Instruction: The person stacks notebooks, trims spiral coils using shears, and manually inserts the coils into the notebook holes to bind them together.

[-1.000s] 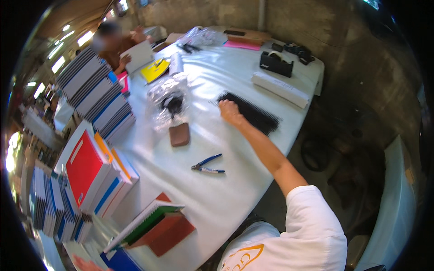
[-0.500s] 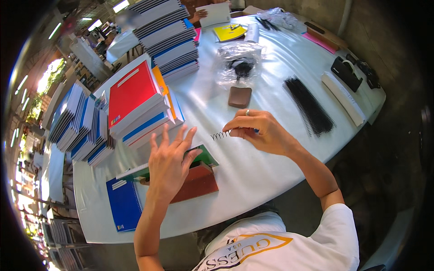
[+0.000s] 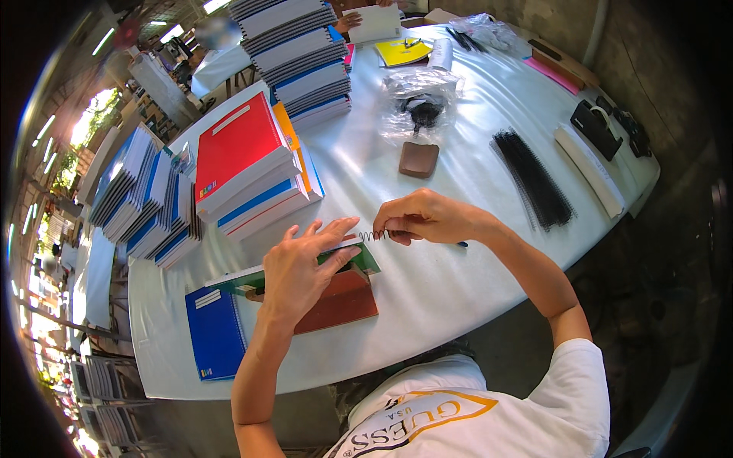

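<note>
By the fingers of the right hand [image 3: 434, 217], a dark wire coil [image 3: 366, 237] is pinched, its free end pointed toward nine o'clock. At eight o'clock, a green notebook [image 3: 367, 262] on the counter [image 3: 450, 294] is straddled by the left hand's [image 3: 296, 269] parted fingers; whether it is gripped cannot be told.

The worktop [image 3: 443, 298] has a smooth, glossy, softly creased covering that looks like plastic. The red notebook cover [image 3: 240, 141] is smooth; the white page edges [image 3: 259, 183] below it look like matt paper. The clear bag [image 3: 418, 85] is crinkled, shiny plastic. Whether the spiral coil [image 3: 369, 236] is metal or plastic is unclear. The T-shirt [image 3: 584, 389] is matt cloth, the wall [image 3: 649, 46] rough.
</note>
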Motion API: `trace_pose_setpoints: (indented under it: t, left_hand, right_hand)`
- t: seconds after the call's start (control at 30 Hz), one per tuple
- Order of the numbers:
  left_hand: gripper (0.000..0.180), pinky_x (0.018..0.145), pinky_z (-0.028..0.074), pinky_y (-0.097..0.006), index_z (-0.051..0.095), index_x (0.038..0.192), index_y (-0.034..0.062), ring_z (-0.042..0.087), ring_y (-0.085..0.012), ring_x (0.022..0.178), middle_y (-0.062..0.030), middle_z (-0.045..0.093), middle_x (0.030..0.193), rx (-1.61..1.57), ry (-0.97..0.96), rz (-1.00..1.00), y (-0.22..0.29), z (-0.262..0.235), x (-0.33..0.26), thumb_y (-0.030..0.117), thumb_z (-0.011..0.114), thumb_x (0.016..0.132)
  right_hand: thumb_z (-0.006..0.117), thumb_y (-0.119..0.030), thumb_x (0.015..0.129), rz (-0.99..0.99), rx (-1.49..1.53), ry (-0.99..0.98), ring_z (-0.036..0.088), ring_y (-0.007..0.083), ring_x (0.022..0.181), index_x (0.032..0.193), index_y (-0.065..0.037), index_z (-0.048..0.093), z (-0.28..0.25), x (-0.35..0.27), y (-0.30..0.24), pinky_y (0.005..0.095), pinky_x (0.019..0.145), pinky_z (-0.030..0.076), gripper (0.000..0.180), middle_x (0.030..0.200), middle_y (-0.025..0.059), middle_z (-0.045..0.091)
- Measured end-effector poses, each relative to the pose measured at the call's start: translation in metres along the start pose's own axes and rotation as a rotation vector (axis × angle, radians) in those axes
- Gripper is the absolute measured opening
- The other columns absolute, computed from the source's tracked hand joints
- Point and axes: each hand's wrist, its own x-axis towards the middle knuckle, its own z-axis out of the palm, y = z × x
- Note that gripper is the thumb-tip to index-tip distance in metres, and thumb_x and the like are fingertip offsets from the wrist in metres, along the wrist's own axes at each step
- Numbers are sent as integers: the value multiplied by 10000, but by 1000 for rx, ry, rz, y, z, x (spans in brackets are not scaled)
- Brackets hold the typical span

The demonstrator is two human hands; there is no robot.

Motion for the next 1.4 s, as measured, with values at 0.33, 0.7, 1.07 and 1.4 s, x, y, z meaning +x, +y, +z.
trace_pose_setpoints:
  t: [0.33,0.7,1.07,1.4]
  left_hand:
    - [379,1077,390,-489,671,1225,245,606,-323,1176,-52,698,1142,1,-72,-20,2,-5,-5,293,722,853]
    - [427,984,473,-441,591,1317,238,620,-317,1139,-51,695,1141,101,23,41,8,0,-4,324,649,903]
    - [365,734,558,-401,654,1214,202,692,-299,929,-93,706,1057,4,-37,61,9,5,-1,271,692,858]
    - [404,731,571,-385,623,1253,212,701,-264,900,-23,680,1183,122,-77,167,9,5,-9,357,663,878]
  right_hand:
    - [636,-35,879,-238,-342,-144,580,232,749,1139,-52,652,-5,6,-25,378,668,461,262,903,80,605]
    - [625,-79,898,-153,-571,190,640,286,848,1075,-27,519,31,-9,-28,429,709,495,213,929,100,598]
    - [646,-106,892,-25,-708,19,612,308,831,1004,-33,492,34,-4,-37,414,632,485,204,904,108,542]
    - [636,-47,876,15,-413,-77,641,291,727,956,-41,589,27,-1,-29,392,676,494,93,737,77,638]
